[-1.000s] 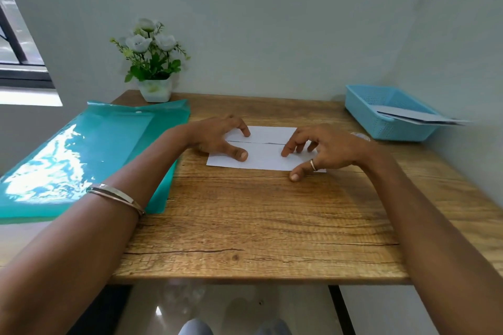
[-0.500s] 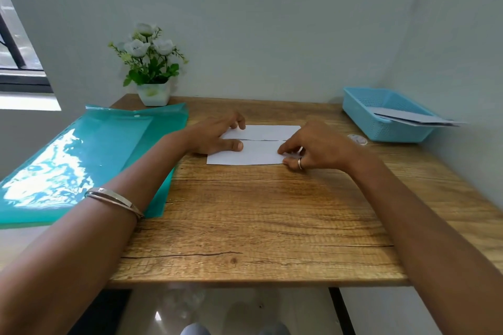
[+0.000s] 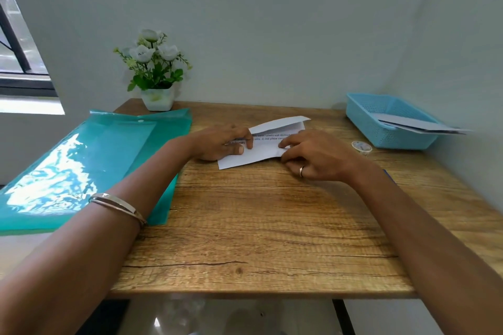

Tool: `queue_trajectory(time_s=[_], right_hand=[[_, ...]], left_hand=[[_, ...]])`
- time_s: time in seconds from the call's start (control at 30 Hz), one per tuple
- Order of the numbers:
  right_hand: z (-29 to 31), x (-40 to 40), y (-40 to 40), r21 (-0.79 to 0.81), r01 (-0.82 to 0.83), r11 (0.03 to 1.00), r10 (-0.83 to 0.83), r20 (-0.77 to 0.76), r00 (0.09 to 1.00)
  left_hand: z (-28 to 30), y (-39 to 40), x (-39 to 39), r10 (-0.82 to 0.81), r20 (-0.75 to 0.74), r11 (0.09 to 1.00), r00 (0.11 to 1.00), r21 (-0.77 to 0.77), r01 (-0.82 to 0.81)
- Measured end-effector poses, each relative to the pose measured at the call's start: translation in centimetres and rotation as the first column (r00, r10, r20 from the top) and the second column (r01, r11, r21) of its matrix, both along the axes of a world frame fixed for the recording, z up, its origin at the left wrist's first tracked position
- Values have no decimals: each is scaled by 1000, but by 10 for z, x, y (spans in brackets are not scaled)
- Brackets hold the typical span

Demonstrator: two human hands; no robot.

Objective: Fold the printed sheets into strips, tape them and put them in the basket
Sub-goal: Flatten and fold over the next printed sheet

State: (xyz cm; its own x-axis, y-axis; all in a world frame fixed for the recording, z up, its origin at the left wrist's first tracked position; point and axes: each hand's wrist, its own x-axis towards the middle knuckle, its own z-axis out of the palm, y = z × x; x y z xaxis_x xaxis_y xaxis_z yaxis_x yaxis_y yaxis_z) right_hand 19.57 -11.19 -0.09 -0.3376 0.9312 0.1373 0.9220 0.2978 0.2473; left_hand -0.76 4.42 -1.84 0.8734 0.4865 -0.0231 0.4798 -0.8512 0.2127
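At the far left a teal plastic folder (image 3: 89,168) lies flat, partly on the wooden surface (image 3: 258,226) and overhanging its left edge, glare from the window bright across it. Behind the folder's far corner stands a small white pot of white flowers (image 3: 156,68), close to the wall. The left forearm, wearing a metal bangle (image 3: 118,205), crosses the folder's right edge toward the middle of the surface. There the left hand (image 3: 220,141) pinches the left end of the printed sheet (image 3: 261,144), thumb on top of the paper and the other fingers curled at its edge. The sheet is partly folded: its near portion lies on the wood while the far flap stands up off it, and lines of printed text show on the inner face. The right hand (image 3: 313,155), a ring on one finger, grips the sheet's right end, fingers bent down onto the near fold. Just right of that hand, a small roll of tape (image 3: 361,146) sits on the surface. Beyond it, at the far right corner, the blue basket (image 3: 364,114) holds folded paper strips (image 3: 416,124) that stick out over its right rim.
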Motion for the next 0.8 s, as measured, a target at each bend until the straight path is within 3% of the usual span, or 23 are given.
queue_trajectory(time_s=[0.23, 0.37, 0.47, 0.6, 0.67, 0.73, 0.8], right_hand=[[-1, -2, 4, 147, 58, 988, -19, -252, 967], [7, 3, 0, 157, 106, 982, 7, -587, 809], [15, 7, 5, 225, 194, 955, 24, -709, 705], [14, 15, 30, 184, 327, 927, -75, -762, 643], [10, 20, 43, 135, 390, 911, -162, -752, 639], [2, 25, 51, 102, 414, 904, -217, -725, 653], [-8, 27, 55, 85, 401, 912, -244, -673, 698]], left_hand=[[2, 2, -8, 35, 159, 989, 987, -150, -11], [10, -2, -19, 122, 193, 944, 974, -325, -54], [14, -5, -22, 243, 319, 854, 916, -518, -47], [10, -2, -23, 362, 419, 654, 833, -750, 93], [13, -5, -22, 417, 453, 658, 788, -748, 82], [13, -8, -17, 472, 476, 733, 742, -680, -29], [8, -2, -12, 468, 463, 853, 753, -458, -250]])
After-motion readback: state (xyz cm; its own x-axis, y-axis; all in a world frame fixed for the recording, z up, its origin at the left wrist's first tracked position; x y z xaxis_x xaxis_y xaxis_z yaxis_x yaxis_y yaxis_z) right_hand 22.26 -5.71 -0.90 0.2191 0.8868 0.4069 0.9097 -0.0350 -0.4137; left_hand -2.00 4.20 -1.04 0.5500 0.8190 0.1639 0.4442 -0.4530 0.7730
